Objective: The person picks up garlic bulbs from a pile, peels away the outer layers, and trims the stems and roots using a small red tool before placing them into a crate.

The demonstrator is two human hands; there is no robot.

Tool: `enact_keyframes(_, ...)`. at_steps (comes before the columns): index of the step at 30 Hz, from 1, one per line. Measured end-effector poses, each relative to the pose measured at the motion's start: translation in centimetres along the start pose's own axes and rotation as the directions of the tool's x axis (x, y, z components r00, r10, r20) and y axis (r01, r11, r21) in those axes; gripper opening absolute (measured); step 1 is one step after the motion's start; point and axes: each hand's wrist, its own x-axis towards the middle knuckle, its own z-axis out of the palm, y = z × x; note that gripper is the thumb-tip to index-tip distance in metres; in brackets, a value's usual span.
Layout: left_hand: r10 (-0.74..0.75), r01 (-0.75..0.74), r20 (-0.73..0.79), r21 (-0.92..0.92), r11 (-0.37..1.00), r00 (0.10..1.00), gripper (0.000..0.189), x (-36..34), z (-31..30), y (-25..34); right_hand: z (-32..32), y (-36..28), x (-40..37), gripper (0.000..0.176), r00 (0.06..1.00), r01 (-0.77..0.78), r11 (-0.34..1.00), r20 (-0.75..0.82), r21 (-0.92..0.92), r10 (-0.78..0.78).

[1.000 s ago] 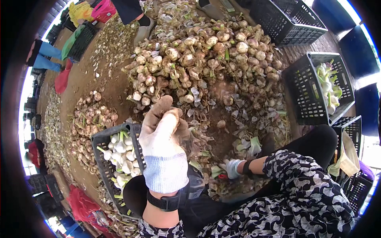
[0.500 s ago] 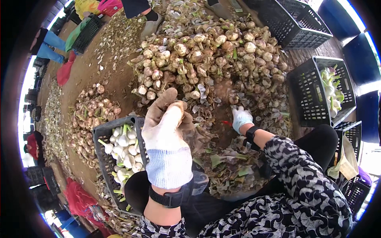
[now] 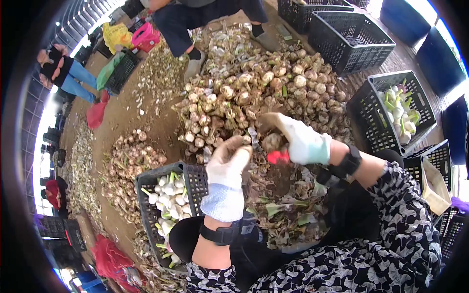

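Both hands wear soiled white gloves. My right hand [image 3: 303,141] is curled round a garlic bulb [image 3: 272,142], with a red-handled tool [image 3: 278,156] at its palm; the tool's blade cannot be made out. To the left, my left hand [image 3: 227,168] has its fingers bent inward, close to a small pale bulb [image 3: 246,140]; whether it grips anything is unclear. A large heap of unpeeled garlic [image 3: 298,80] lies beyond both hands. Beside my left wrist stands a black crate [image 3: 196,188] holding cleaned white bulbs [image 3: 171,195].
A second garlic pile [image 3: 129,166] lies left. At right stands a crate [image 3: 376,132] with white garlic, and farther back another crate [image 3: 332,49]. A co-worker's legs [image 3: 178,29] are beyond the heap. Leaves and skins [image 3: 288,210] cover the ground before me.
My right hand has risen from the ground beside the heap and now holds a bulb near my left hand. My left hand has moved lower and rightward. The view has shifted, showing more of the co-worker.
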Motion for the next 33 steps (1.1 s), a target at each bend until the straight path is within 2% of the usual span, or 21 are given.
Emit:
enact_keyframes(1, -0.028, 0.028, 0.041, 0.014, 1.000, 0.999, 0.031, -0.4, 0.6, 0.2, -0.7, -1.8, -0.7, 0.079, 0.999, -0.015, 1.000, 0.049, -0.013, 0.015)
enact_keyframes(2, -0.049, 0.047, 0.104, 0.025, 0.999, 0.993, 0.038, -1.3, 1.3, 0.8, -0.8, -2.7, -1.4, 0.082, 0.996, 0.086, 0.996, 0.021, -0.028, -0.085)
enact_keyframes(6, -0.122, 0.086, 0.296, 0.133, 0.987, 0.947, 0.050, -1.9, 2.6, -0.5, -1.4, -5.5, -4.2, 0.076, 0.992, 0.080, 0.975, 0.114, -0.208, -0.057)
enact_keyframes(7, -0.054, 0.019, 0.312, 0.113, 0.993, 0.949, 0.048, -2.4, 3.2, -0.9, -0.7, -5.1, -4.9, 0.075, 0.993, 0.120, 0.956, 0.053, -0.267, -0.109)
enact_keyframes(9, -0.085, 0.079, 0.361, 0.032, 0.996, 0.929, 0.044, -2.9, 3.9, -0.5, -1.0, -5.3, -5.5, 0.072, 0.989, 0.132, 0.969, -0.042, -0.209, -0.144)
enact_keyframes(11, -0.051, 0.123, 0.339, -0.195, 0.973, 0.939, 0.038, -2.0, 4.0, -1.5, -1.0, -3.9, -5.8, 0.081, 0.909, 0.165, 0.910, -0.300, -0.381, -0.290)
enact_keyframes(12, 0.063, 0.087, 0.468, -0.291, 0.953, 0.881, 0.035, -0.8, 3.7, -1.4, -1.0, -4.7, -6.3, 0.081, 0.890, -0.002, 0.987, -0.451, -0.162, -0.072)
enact_keyframes(13, -0.009, 0.211, 0.446, -0.404, 0.890, 0.895, 0.035, -1.0, 3.7, -1.8, -0.6, -3.9, -6.5, 0.064, 0.844, -0.066, 0.993, -0.525, 0.102, 0.110)
enact_keyframes(14, -0.038, 0.266, 0.449, -0.457, 0.849, 0.893, 0.036, -0.6, 3.6, -1.8, -0.9, -3.2, -6.5, 0.052, 0.878, -0.179, 0.852, -0.311, 0.492, 0.364)
enact_keyframes(15, -0.072, 0.324, 0.455, -0.506, 0.799, 0.888, 0.036, -0.2, 3.5, -2.1, -1.1, -2.5, -6.6, 0.042, 0.863, -0.317, 0.554, -0.008, 0.770, 0.505)
enact_keyframes(16, -0.054, 0.261, 0.457, -0.403, 0.877, 0.888, 0.037, -0.2, 3.7, -2.4, -0.5, -1.8, -6.7, 0.028, 0.872, -0.295, 0.279, 0.137, 0.914, 0.470)
enact_keyframes(17, -0.036, 0.191, 0.462, -0.294, 0.936, 0.886, 0.038, -0.1, 4.0, -2.8, 1.2, 0.3, -6.5, 0.021, 0.930, -0.103, 0.104, 0.059, 0.989, 0.364)
enact_keyframes(18, 0.071, 0.071, 0.460, -0.284, 0.956, 0.885, 0.039, -0.2, 5.3, -2.8, 1.6, 1.1, -5.9, 0.019, 0.911, -0.036, 0.312, -0.098, 0.949, 0.401)
enact_keyframes(19, 0.052, 0.052, 0.405, -0.242, 0.969, 0.913, 0.040, -1.0, 5.9, -2.4, 1.9, 1.8, -5.5, 0.018, 0.878, 0.014, 0.509, -0.254, 0.861, 0.406)
enact_keyframes(22, 0.039, 0.092, 0.439, -0.274, 0.957, 0.898, 0.040, -0.8, 6.4, -2.5, -0.4, -1.0, -5.5, 0.019, 0.852, -0.092, 0.511, -0.199, 0.855, 0.485)
enact_keyframes(23, 0.101, -0.033, 0.375, -0.184, 0.982, 0.922, 0.040, -0.5, 6.5, -2.8, -0.6, -0.9, -5.5, 0.019, 0.851, -0.087, 0.515, -0.205, 0.853, 0.484)
enact_keyframes(25, 0.226, -0.226, 0.258, -0.031, 0.974, 0.939, 0.042, -0.2, 7.1, -3.2, -0.9, -0.8, -5.5, 0.021, 0.875, -0.065, 0.149, -0.015, 0.987, 0.484)
enact_keyframes(27, 0.399, -0.437, 0.201, 0.204, 0.876, 0.895, 0.046, 0.1, 7.7, -3.4, -1.7, -1.1, -5.2, 0.025, 0.811, -0.255, 0.449, -0.063, 0.857, 0.581)
enact_keyframes(29, 0.471, -0.514, 0.216, 0.245, 0.822, 0.855, 0.048, 0.4, 7.9, -3.5, -1.6, -0.9, -4.8, 0.029, 0.834, -0.199, 0.727, -0.276, 0.657, 0.477)
enact_keyframes(31, 0.588, -0.633, 0.236, 0.324, 0.703, 0.774, 0.052, 0.4, 7.9, -4.0, -1.4, -0.5, -4.5, 0.031, 0.814, -0.207, 0.711, -0.285, 0.672, 0.506)
enact_keyframes(33, 0.540, -0.577, 0.203, 0.284, 0.766, 0.817, 0.052, 1.1, 7.6, -4.7, -1.2, 0.2, -4.1, 0.031, 0.798, -0.198, 0.714, -0.312, 0.671, 0.515)
